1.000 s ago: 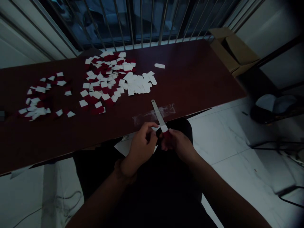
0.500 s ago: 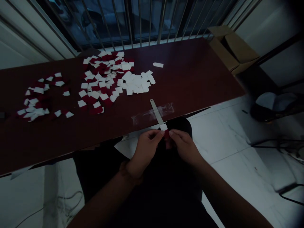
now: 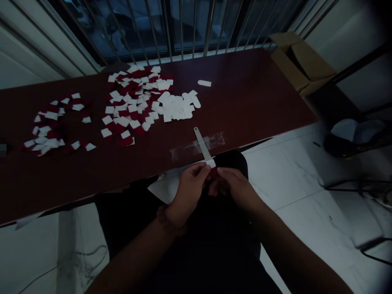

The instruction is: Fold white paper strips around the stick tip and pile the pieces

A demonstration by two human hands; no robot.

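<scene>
My left hand pinches a small red and white piece between thumb and fingers at the table's front edge. A flat pale strip with a hole at its far end runs from that piece onto the table, across a patch of clear tape. My right hand is at the piece's right side, its fingers bent against the red part; the fingertips underneath are dim. Beyond the strip lies a pile of white rounded pieces. To its left is a large heap of red and white pieces.
A smaller group of red and white pieces lies on the left of the dark red table. One white piece lies apart near the back. An open cardboard box stands beyond the right end, and window bars rise behind.
My right hand's fingers have shifted slightly at the red part, with the lower fingers now more spread. My left hand keeps its pinch, and the strip has hardly moved.
</scene>
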